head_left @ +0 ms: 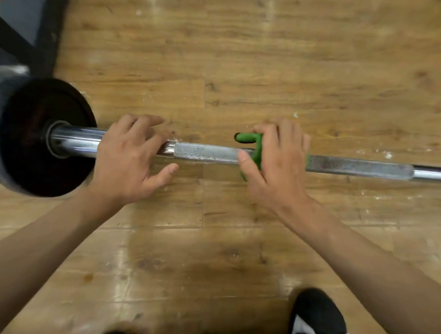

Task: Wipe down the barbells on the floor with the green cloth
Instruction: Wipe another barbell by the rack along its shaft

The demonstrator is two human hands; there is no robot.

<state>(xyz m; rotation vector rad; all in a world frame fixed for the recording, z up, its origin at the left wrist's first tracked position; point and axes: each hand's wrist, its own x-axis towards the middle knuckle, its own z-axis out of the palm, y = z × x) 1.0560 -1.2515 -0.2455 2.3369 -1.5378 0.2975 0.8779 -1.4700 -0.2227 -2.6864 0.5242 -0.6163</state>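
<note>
While the barbell [206,152] lies on the wooden floor [260,53], both hands are on it. It runs from a big black plate [34,168] on the left side to the right edge of the view. Next to the plate the bar is thick, smooth and shiny. After that it gets thinner and looks grey and rough.

The left hand [129,157] rests on top of the bar, just where the shiny part meets the rough part. Its fingers are spread and loose and lie over the bar without wrapping round it. Its thumb sticks out straight on the near side, below the bar. It holds nothing.

The right hand [276,160] is further along the rough part, well apart from the left hand. It grips the green cloth [246,138], which is wrapped round the bar. The fingers curl over the top and far side, and the thumb presses on the near side. One end of the cloth pokes out to the left past the fingers, and a bit of green shows under the palm.

Near the bottom edge a black and white shoe [317,313] stands on the floor. A dark frame [14,31] sits in the top left corner, behind the plate
</note>
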